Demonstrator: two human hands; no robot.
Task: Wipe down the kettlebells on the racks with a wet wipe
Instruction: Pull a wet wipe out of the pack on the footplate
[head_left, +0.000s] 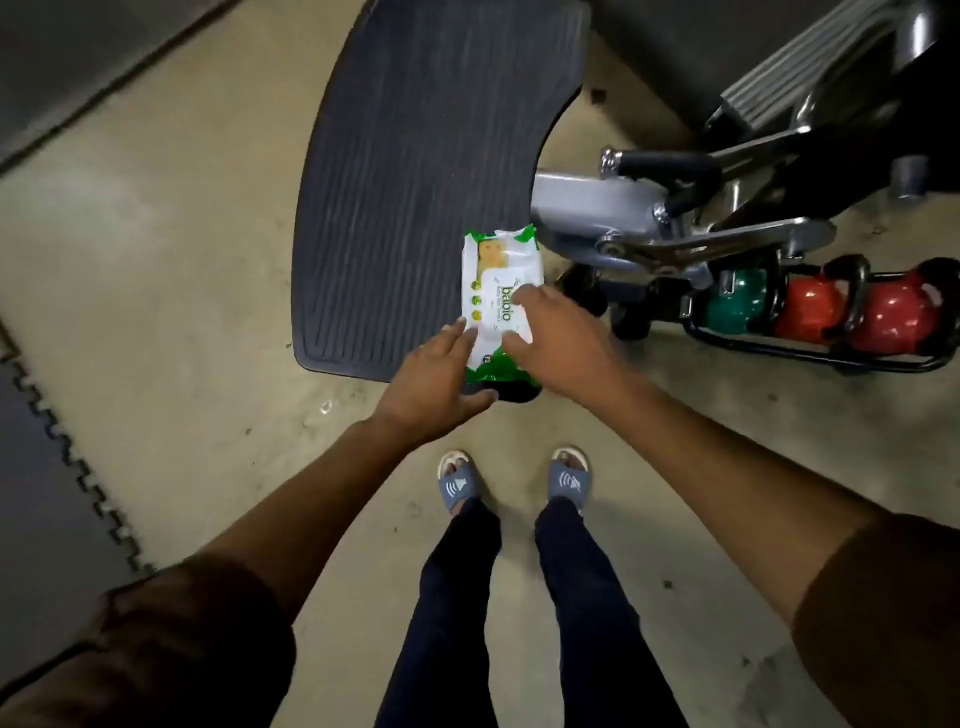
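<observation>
Both brown sleeves (171, 639) are seen nearest; a wet wipe pack (498, 280) is gripped at its near end by the left hand (431, 379), the right hand (558, 343) fingers laid on top; kettlebells (810, 306) are racked at right, well apart.

Floor (171, 249): beige concrete — scuffed, dimly lit
Mat (415, 171): dark ribbed rubber, curved
Tiles (47, 493): dark interlocking foam — left edge

Glossy kettlebells (810, 306), ribbed rubber mat (415, 156)
</observation>
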